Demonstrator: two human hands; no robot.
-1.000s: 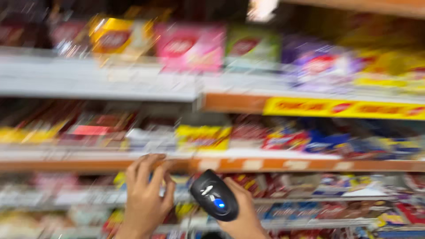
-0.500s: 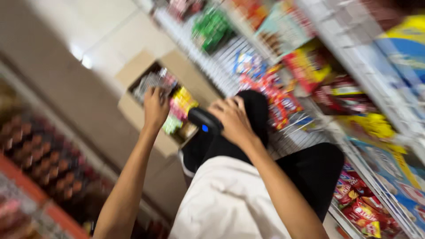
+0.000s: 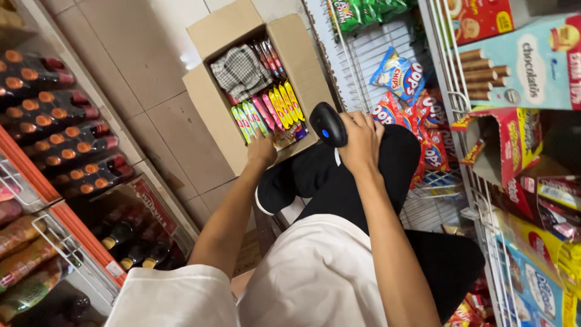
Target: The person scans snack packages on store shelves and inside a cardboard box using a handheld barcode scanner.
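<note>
An open cardboard box point(image 3: 206, 100) stands on the tiled floor, holding colourful snack bars point(image 3: 270, 109) in rows and a checked cloth point(image 3: 241, 71). My left hand point(image 3: 262, 148) reaches into the box's near end, its fingers among the packets; whether it grips one I cannot tell. My right hand point(image 3: 361, 140) rests on my raised knee and grips a black handheld scanner point(image 3: 327, 123) with a blue light.
Wire shelves point(image 3: 375, 48) on the right hold snack bags point(image 3: 404, 75) and biscuit boxes point(image 3: 532, 66). Bottles point(image 3: 57, 112) fill racks on the left. My legs in black trousers point(image 3: 339, 175) sit between box and shelves.
The view swung from the upper shelves down to the floor. My left hand left the shelf edge and went into the box; the right hand kept the scanner and lowered onto my knee.
</note>
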